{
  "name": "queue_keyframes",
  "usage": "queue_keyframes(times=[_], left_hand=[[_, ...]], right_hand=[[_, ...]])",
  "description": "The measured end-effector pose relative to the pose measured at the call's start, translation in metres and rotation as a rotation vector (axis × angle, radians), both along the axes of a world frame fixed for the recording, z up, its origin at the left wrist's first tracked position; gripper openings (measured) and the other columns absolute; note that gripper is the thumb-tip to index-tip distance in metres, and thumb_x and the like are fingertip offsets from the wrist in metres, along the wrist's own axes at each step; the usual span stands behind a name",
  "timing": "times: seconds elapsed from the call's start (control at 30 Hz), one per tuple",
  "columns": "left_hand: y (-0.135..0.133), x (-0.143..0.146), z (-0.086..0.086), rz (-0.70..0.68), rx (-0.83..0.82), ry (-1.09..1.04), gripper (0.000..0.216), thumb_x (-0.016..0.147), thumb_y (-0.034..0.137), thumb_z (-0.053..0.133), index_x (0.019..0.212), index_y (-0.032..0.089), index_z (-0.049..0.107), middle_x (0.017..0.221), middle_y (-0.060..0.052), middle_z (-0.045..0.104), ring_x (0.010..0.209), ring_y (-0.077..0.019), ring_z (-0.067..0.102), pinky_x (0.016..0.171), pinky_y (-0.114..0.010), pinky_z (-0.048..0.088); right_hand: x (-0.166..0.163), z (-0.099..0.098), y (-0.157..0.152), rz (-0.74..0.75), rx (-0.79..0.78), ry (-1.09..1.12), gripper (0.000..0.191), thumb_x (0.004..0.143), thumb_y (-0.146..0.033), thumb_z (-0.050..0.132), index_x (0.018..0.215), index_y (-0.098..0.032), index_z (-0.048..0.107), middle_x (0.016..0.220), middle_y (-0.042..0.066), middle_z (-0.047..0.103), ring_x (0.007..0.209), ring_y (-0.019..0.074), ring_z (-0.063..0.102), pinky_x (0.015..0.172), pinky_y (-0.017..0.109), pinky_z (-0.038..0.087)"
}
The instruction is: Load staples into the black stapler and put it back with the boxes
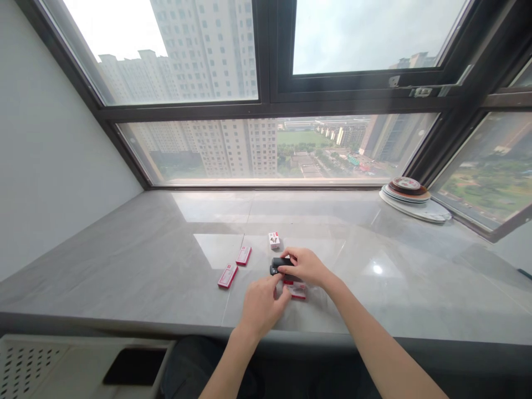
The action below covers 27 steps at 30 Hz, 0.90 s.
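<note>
A black stapler lies low over the grey counter, in the middle of the head view. My right hand is closed round it from the right, thumb and fingers gripping its body. From the front left, my left hand bends in with index finger and thumb curled at the stapler's near left end. Just beneath the hands lies a red-and-white box, partly covered by the left thumb and the stapler. What is between the left fingertips is too small to make out.
Two more red-and-white boxes, one nearer and one farther, lie left of my hands. A small white box with a printed picture stands behind the stapler. Stacked plates sit at the window's right corner. The counter's front edge runs below.
</note>
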<state>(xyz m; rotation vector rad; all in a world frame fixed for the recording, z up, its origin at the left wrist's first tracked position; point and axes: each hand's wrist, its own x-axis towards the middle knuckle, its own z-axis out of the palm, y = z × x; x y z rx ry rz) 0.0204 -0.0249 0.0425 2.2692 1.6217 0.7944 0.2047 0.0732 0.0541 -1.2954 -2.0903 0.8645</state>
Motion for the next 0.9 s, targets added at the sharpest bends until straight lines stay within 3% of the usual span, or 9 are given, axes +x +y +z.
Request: queue_keyframes(times=[0.1, 0.17, 0.37, 0.5, 0.57, 0.67, 0.77, 0.83, 0.9], left_hand=[[-0.001, 0.004, 0.0, -0.156, 0.072, 0.009, 0.03, 0.09, 0.032, 0.07, 0.121, 0.035, 0.07, 0.093, -0.001, 0.067, 0.091, -0.0219, 0.063, 0.08, -0.034, 0.043], [-0.002, 0.004, -0.004, -0.177, 0.113, 0.04, 0.029, 0.086, 0.03, 0.075, 0.114, 0.035, 0.072, 0.096, -0.002, 0.066, 0.096, -0.0235, 0.062, 0.082, -0.036, 0.044], [-0.004, -0.036, -0.012, 0.168, 0.195, 0.133, 0.008, 0.086, 0.03, 0.073, 0.087, 0.025, 0.067, 0.098, -0.007, 0.063, 0.1, -0.0284, 0.059, 0.087, -0.044, 0.046], [0.004, -0.081, -0.011, 0.408, 0.237, 0.145, 0.01, 0.087, 0.032, 0.07, 0.089, 0.025, 0.063, 0.128, -0.011, 0.061, 0.122, -0.0368, 0.053, 0.096, -0.054, 0.046], [0.012, -0.097, -0.012, 0.387, 0.241, 0.106, 0.013, 0.088, 0.033, 0.069, 0.086, 0.025, 0.059, 0.146, -0.01, 0.053, 0.138, -0.0378, 0.044, 0.105, -0.056, 0.044], [0.024, -0.107, -0.018, 0.218, 0.194, 0.017, 0.015, 0.091, 0.031, 0.063, 0.084, 0.024, 0.053, 0.162, -0.007, 0.04, 0.155, -0.0325, 0.025, 0.117, -0.051, 0.039], [0.03, -0.099, -0.026, 0.136, 0.126, -0.058, 0.009, 0.095, 0.03, 0.058, 0.101, 0.023, 0.057, 0.166, -0.009, 0.033, 0.159, -0.0292, 0.018, 0.119, -0.048, 0.039], [0.033, -0.089, -0.031, 0.144, 0.12, -0.09, 0.032, 0.096, 0.03, 0.057, 0.127, 0.023, 0.054, 0.167, -0.011, 0.031, 0.159, -0.0286, 0.019, 0.122, -0.049, 0.037], [0.036, -0.079, -0.035, 0.158, 0.127, -0.103, 0.057, 0.096, 0.029, 0.056, 0.15, 0.024, 0.039, 0.168, -0.011, 0.029, 0.158, -0.028, 0.021, 0.124, -0.05, 0.034]], right_hand=[[0.001, -0.001, -0.001, -0.024, 0.011, -0.051, 0.033, 0.082, -0.049, 0.072, 0.102, -0.023, 0.072, 0.063, -0.008, 0.048, 0.06, 0.0113, 0.048, 0.058, 0.023, 0.029], [0.003, -0.002, -0.001, -0.052, 0.013, -0.067, 0.033, 0.082, -0.049, 0.072, 0.102, -0.023, 0.071, 0.063, -0.008, 0.048, 0.06, 0.0118, 0.049, 0.058, 0.024, 0.029], [0.007, -0.004, -0.004, -0.099, 0.016, -0.062, 0.034, 0.083, -0.053, 0.071, 0.099, -0.024, 0.07, 0.063, -0.007, 0.049, 0.061, 0.0127, 0.051, 0.059, 0.024, 0.03], [0.006, -0.006, -0.006, -0.125, 0.006, -0.059, 0.033, 0.083, -0.054, 0.071, 0.099, -0.025, 0.07, 0.063, -0.007, 0.048, 0.062, 0.0134, 0.052, 0.06, 0.024, 0.03], [0.006, -0.006, -0.007, -0.133, 0.005, -0.056, 0.033, 0.083, -0.054, 0.071, 0.099, -0.025, 0.07, 0.062, -0.007, 0.048, 0.062, 0.0134, 0.052, 0.06, 0.025, 0.03], [0.005, -0.006, -0.008, -0.145, 0.009, -0.056, 0.032, 0.083, -0.053, 0.071, 0.099, -0.025, 0.071, 0.062, -0.007, 0.049, 0.062, 0.0131, 0.052, 0.06, 0.024, 0.031], [0.004, -0.004, -0.009, -0.16, 0.014, -0.063, 0.032, 0.082, -0.052, 0.071, 0.099, -0.025, 0.072, 0.063, -0.007, 0.051, 0.062, 0.0131, 0.052, 0.06, 0.024, 0.031], [0.003, -0.002, -0.011, -0.17, 0.015, -0.069, 0.031, 0.082, -0.051, 0.07, 0.098, -0.025, 0.072, 0.064, -0.006, 0.052, 0.062, 0.0134, 0.053, 0.06, 0.024, 0.031], [0.004, 0.0, -0.013, -0.175, 0.01, -0.071, 0.029, 0.083, -0.048, 0.069, 0.101, -0.025, 0.073, 0.064, -0.005, 0.054, 0.062, 0.0141, 0.054, 0.06, 0.025, 0.032]])
